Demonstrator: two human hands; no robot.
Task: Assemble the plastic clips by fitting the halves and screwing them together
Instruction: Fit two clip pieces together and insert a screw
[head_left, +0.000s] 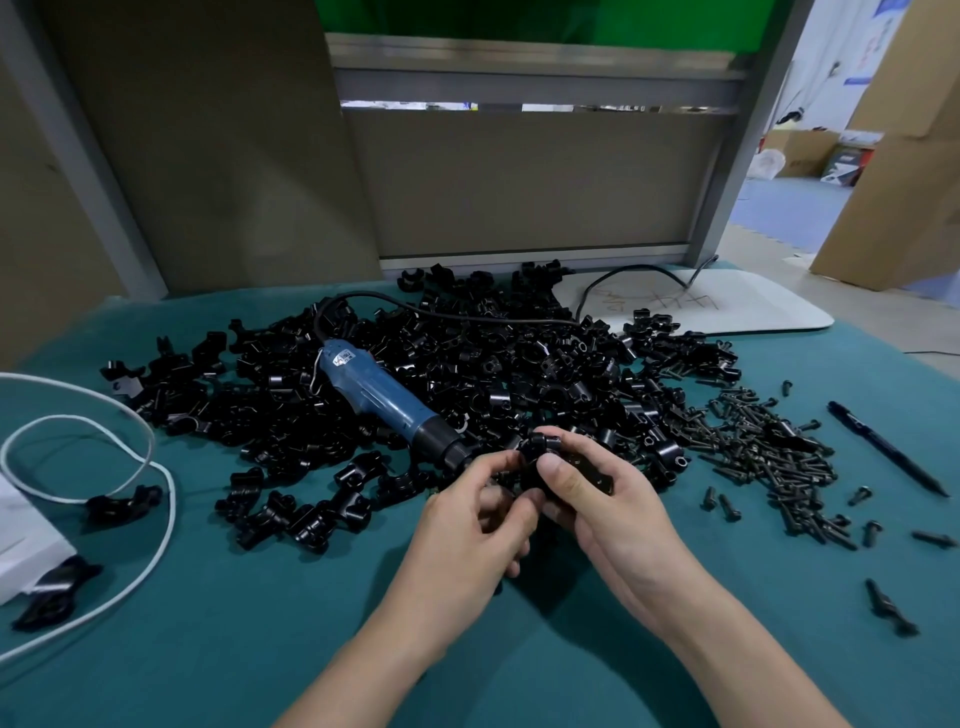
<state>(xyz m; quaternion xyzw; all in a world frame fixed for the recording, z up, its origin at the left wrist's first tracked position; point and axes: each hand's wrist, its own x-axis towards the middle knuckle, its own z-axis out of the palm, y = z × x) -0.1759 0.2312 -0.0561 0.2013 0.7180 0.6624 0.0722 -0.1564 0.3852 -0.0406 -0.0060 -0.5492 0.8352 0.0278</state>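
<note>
Both hands meet over the teal table (260, 623), holding black plastic clip halves (537, 457) between them. My left hand (478, 519) pinches the left side of the halves with curled fingers. My right hand (597, 504) grips the right side, thumb pressed on top. How the halves fit together is hidden by the fingers. Behind the hands spreads a big pile of black clip halves (467, 364). A blue electric screwdriver (384, 400) lies on the pile, tip toward my hands. A heap of black screws (769, 457) lies to the right.
A black pen (883, 447) lies at the far right. A white cable (104, 467) loops at the left beside a white box (26, 545). The screwdriver's black cord (467, 312) runs back to a white board (727, 301). A few clips (124, 501) lie near the cable.
</note>
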